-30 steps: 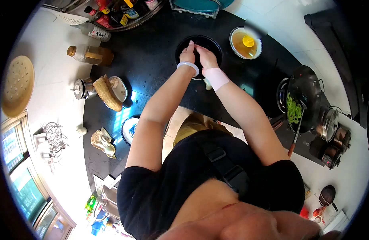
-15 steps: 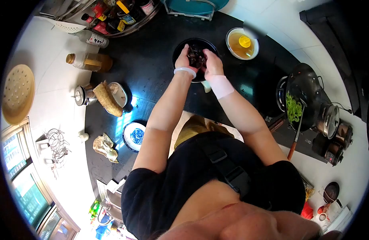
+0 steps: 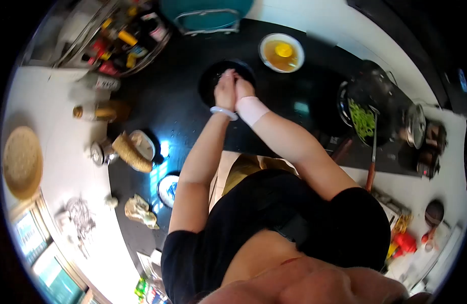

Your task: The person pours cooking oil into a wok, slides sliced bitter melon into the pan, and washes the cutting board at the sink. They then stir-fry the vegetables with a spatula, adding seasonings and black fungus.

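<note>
A black bowl [image 3: 207,83] stands on the dark counter, with both hands over it. My left hand [image 3: 225,92], with a pale bangle at the wrist, is pressed palm to palm against my right hand [image 3: 244,89], which has a light patch around its wrist. The fingers of both are closed together above the bowl. Whatever lies between the palms is hidden, and the bowl's contents are too dark to make out. To the right of the bowl is a white-rimmed bowl [image 3: 300,52] of amber liquid with a yellow object in it.
A wok [image 3: 382,96] with green strips and a ladle [image 3: 373,152] is at the right. On the left are bottles [image 3: 99,111], a long tan vegetable [image 3: 132,153] and a blue-and-white plate [image 3: 166,191]. A condiment rack [image 3: 142,63] occupies the upper left.
Half a second ago my hands were apart, cupping dark pieces in the bowl; now they are pressed together, with the pieces out of sight. The view has turned and shifted.
</note>
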`<state>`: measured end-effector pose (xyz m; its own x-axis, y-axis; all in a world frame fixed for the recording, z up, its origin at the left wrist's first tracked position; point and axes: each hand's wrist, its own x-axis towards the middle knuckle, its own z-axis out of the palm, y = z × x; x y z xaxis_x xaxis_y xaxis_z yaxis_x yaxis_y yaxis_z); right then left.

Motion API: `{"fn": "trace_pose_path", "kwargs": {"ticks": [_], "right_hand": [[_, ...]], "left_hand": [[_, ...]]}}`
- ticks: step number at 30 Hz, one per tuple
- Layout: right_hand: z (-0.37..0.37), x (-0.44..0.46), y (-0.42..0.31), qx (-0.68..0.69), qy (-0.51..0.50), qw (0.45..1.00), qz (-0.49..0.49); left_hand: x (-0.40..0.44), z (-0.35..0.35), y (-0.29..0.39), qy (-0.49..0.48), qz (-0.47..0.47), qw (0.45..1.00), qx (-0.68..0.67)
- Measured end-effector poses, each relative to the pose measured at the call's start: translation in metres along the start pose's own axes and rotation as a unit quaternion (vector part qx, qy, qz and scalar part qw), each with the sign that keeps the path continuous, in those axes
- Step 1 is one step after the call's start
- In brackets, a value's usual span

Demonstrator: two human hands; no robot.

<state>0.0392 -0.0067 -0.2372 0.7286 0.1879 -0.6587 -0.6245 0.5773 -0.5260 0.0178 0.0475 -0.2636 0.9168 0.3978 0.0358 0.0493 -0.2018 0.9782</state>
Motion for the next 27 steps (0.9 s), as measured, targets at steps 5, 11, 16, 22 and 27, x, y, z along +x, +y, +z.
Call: {"fn": "trace_pose_path", "kwargs": {"ticks": [5, 11, 16, 22, 27], "right_hand": [[-0.026, 0.07, 0.044, -0.009, -0.11, 0.992, -0.056], [0.002, -0.014, -0.003, 0.004, 0.03, 1.0, 0.006], [0.003, 0.012, 0.012, 0.032, -0.038, 0.999, 0.004], [0.014, -0.006, -0.007, 0.021, -0.019, 0.999, 0.022], [0.011, 0.021, 0.012, 0.08, -0.022, 0.996, 0.025]], "left_hand": [[-0.003, 0.004, 0.03, 0.054, 0.04, 0.998, 0.002], [0.011, -0.002, 0.018, 0.069, 0.074, 0.934, 0.343], [0.012, -0.011, 0.028, 0.018, 0.11, 0.956, 0.273], [0.025, -0.014, 0.024, -0.067, 0.077, 0.989, 0.109], [0.029, -0.017, 0.036, -0.062, 0.055, 0.976, 0.201]]}}
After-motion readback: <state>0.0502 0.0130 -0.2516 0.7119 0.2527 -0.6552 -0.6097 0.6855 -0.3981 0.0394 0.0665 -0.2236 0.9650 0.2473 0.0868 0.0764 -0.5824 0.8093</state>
